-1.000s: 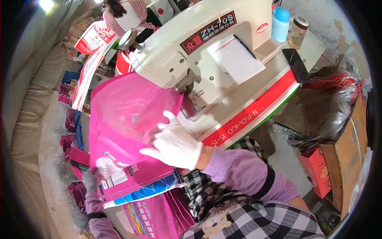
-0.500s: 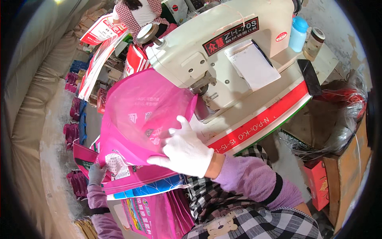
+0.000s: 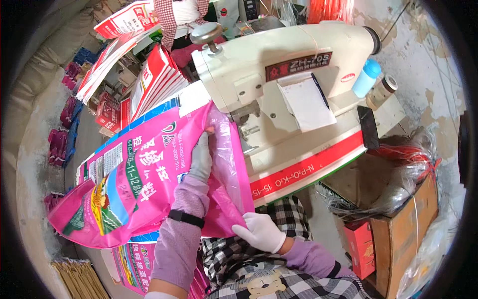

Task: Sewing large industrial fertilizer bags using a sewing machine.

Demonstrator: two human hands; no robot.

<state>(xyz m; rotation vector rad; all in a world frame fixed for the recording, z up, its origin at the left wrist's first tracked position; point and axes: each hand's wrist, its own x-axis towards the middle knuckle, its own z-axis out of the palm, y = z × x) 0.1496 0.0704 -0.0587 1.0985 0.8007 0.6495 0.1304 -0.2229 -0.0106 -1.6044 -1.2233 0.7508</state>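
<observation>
A pink printed woven bag (image 3: 164,164) lies slantwise across the work surface, with its clear inner liner (image 3: 223,149) showing along the side by the sewing machine (image 3: 259,65). My left hand (image 3: 200,158), in a greyish glove, grips the bag's mouth edge just below the machine head; its fingertips are partly hidden. Nearer to me, my right hand (image 3: 261,232), in a white glove, pinches the bag's near corner between thumb and fingers. Under the pink bag, white and blue bag material (image 3: 154,112) shows at the far edge.
On the machine lies a white notepad (image 3: 306,102); a dark phone (image 3: 368,127), blue bottle (image 3: 367,78) and jar (image 3: 383,92) stand at its right. Red-and-white bags (image 3: 154,82) are stacked at far left, near another person (image 3: 181,20). A cardboard box (image 3: 406,234) stands at right.
The bag has been turned and laid flatter, its printed face now up. My left hand has come from the far left to the machine head; my right hand has moved nearer and right.
</observation>
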